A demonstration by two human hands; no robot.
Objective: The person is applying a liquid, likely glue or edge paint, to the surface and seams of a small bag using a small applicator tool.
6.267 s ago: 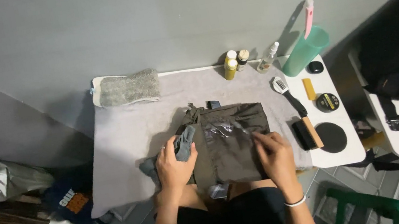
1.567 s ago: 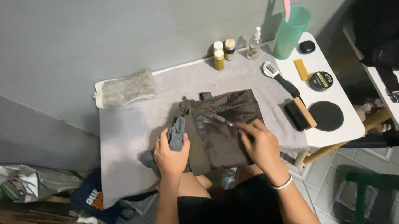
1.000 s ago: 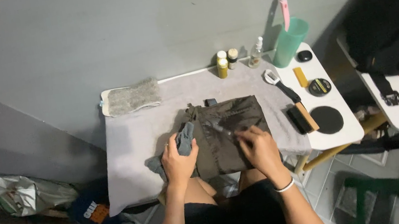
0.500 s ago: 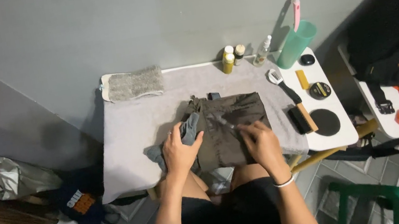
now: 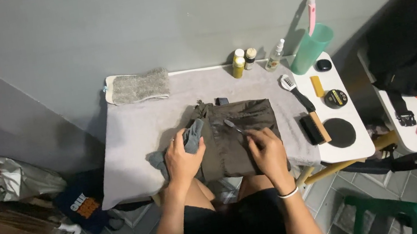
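My left hand [image 5: 184, 159] is closed around a grey cloth [image 5: 190, 140] at the edge of the olive bag [image 5: 240, 137]. My right hand [image 5: 267, 149] pinches a small brush [image 5: 233, 126], its tip on the bag.

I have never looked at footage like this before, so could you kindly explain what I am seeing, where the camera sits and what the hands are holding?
There is no machine here: a person works with two bare hands, and one camera worn on the head looks straight down. The left hand grips a grey cloth. The right hand holds a small brush against an olive-brown bag, which lies flat on a grey towel covering the white table. Along the far edge stand small bottles and a green cup. To the right lie a larger brush and round tins.
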